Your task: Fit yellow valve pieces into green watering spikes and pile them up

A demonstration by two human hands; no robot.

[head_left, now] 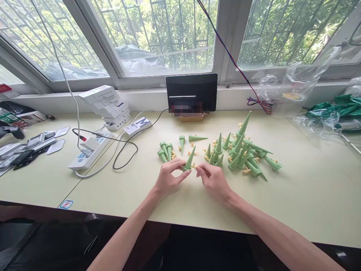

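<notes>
Table (296, 195): pale, broad, spanning the scene under the window; both forearms laid across its near edge.
Screen (191, 92): dark, propped upright at the far middle against the sill, a cable leaving its left side.
Plastic bags (299, 81): clear, crumpled at the far right; green pieces inside the rightmost one.
Box stack (108, 105): white, leaning, at the far left of centre.
Power strip (88, 150): white, left of the hands, plugs seated, black and white cables looping beside it.
Cone pile (242, 154): many green pointed cones heaped right of centre, just beyond the right hand, small yellow bits scattered among them.
Cone group (165, 150): a few green cones lying points toward the near edge, just beyond the left hand, apart from the pile.
Left hand (167, 178): thumb and forefinger pinched on the wide base of the held cone, other fingers curled.
Right hand (216, 180): fingertips drawn together on the yellow piece, close beside the left hand.
Held cone (189, 160): green, tip tilted up and away, raised just above the table between the two hands at the middle.
Yellow piece (194, 166): tiny, at the held cone's base, touching it; exact shape too small to tell.
</notes>
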